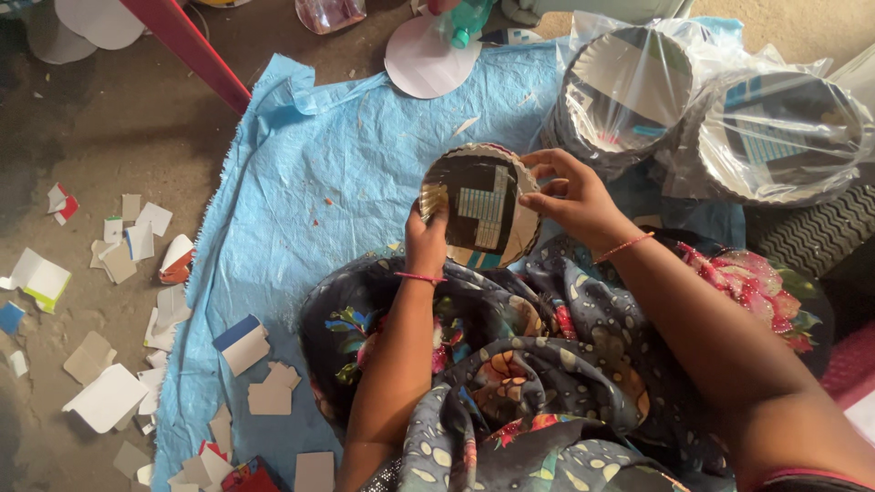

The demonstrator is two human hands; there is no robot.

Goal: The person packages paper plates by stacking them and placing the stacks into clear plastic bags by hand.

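Scraps: card offcuts [109,273] litter the floor left of the blue sheet [301,182].
Left hand [426,244]: grips the lower left rim of the foil plate [480,205].
Plate: held above the lap, shiny face up.
Right hand [574,196]: pinches the right rim, seemingly shaping the edge; more turning looks needed.
Stacks: wrapped plates [711,118] lie right.

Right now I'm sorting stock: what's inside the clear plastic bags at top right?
Each clear plastic bag holds a stack of shiny round paper plates; only top plates show, the number beneath is hidden.
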